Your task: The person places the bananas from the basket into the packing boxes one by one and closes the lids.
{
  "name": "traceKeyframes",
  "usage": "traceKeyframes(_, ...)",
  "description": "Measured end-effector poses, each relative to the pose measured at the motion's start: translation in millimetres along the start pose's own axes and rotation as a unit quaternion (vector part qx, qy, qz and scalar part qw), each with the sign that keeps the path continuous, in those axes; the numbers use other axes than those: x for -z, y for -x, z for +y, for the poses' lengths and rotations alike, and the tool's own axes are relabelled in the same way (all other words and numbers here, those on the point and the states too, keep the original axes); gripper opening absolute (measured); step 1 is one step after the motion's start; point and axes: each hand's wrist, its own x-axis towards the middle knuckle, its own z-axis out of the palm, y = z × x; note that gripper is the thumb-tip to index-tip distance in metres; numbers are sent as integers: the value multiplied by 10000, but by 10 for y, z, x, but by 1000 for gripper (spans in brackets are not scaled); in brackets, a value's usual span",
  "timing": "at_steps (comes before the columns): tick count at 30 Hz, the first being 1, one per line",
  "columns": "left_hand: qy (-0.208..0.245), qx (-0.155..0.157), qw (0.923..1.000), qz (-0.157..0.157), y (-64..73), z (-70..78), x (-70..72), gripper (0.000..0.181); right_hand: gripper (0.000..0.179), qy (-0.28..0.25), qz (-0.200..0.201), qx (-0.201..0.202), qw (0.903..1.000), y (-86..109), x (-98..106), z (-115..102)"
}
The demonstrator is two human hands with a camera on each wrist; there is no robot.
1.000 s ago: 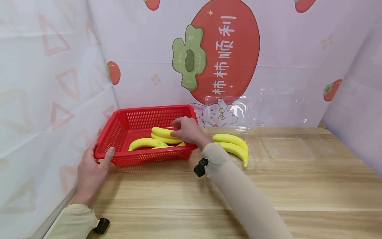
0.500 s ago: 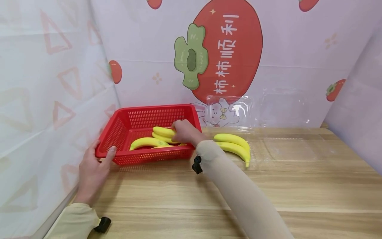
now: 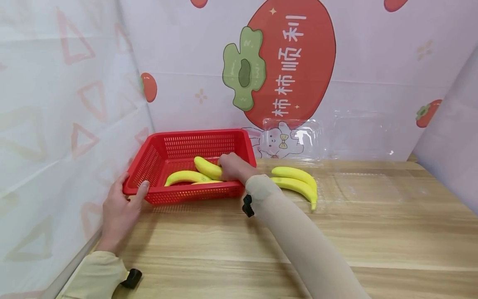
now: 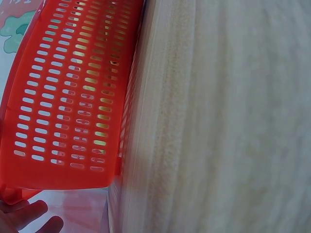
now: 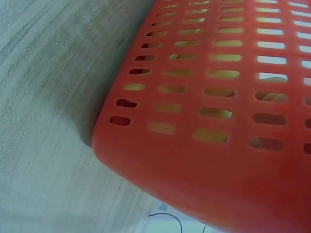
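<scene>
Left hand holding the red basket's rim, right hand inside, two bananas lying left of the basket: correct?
Nearly: the head view shows the two bananas right of the red basket. The left hand holds its rim; the right hand is inside.

- I'm in a screened recording booth; the building I can't tell.
- Printed sheets (image 3: 186, 50) enclose my table (image 3: 209, 249) on three sides.
- I wear a camera (image 3: 248, 206) on each wrist.

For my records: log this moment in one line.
left hand: holds red perforated plastic basket | right hand: at curved yellow banana inside, fingers hidden | two yellow bananas: right of basket
</scene>
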Motion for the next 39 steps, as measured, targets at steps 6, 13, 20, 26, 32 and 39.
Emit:
traceKeyframes(6,-29,6,10000,-5,1,19,-1,81,22,-101,74,-33,9999,-1,8,-7)
traceKeyframes(13,-74,54,9999,-61,1,22,6,81,30,-352,261,-142,9989,4,22,-35)
traceKeyframes(20,-42,155,9998,-114,1,2,0,83,36,-747,513,-44,9959,28,21,-56)
traceKeyframes(26,-66,87,9999,-74,-5,-8,-9,84,39,-1399,801,-24,9869,60,35,-66)
traceKeyframes(32,-110,63,9999,-20,-4,-15,-6,82,42,-2122,1073,-51,9713,77,55,-71)
traceKeyframes(39,-110,2,9999,-18,-4,-5,0,81,45,-2496,1721,226,9527,157,89,-47)
